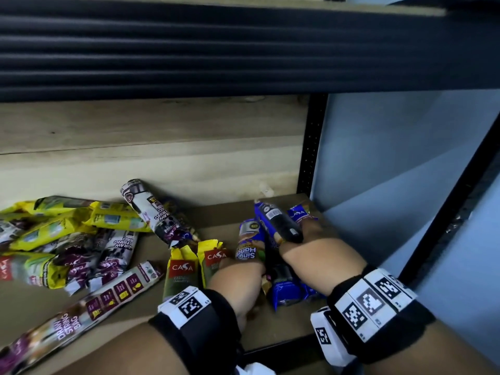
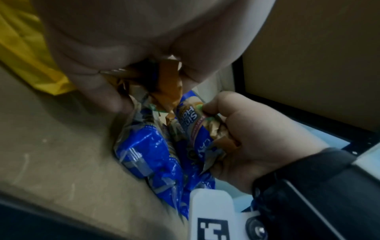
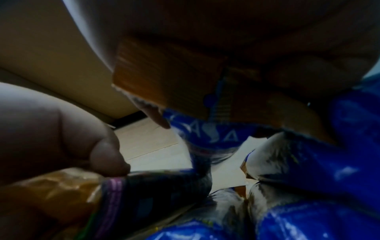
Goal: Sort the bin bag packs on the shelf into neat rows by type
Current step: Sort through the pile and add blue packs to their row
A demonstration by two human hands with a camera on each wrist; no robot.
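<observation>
both hands on blue packs [image 1: 281, 285] at 4 o'clock of shelf [image 1: 221, 212]. left hand [image 1: 238, 280] grasps one, right hand [image 1: 322, 261] grasps another. yellow packs [image 1: 54, 226] and purple drawstring packs [image 1: 108, 255] lie mixed at 9 o'clock. most sorting left.

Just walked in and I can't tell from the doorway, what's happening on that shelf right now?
A person is sorting bin bag packs on a wooden shelf. Both hands are on the blue packs at the right end: the left hand grips one pack, the right hand holds another. The yellow packs and the white and purple drawstring packs lie jumbled at the left, not yet in rows.
</observation>
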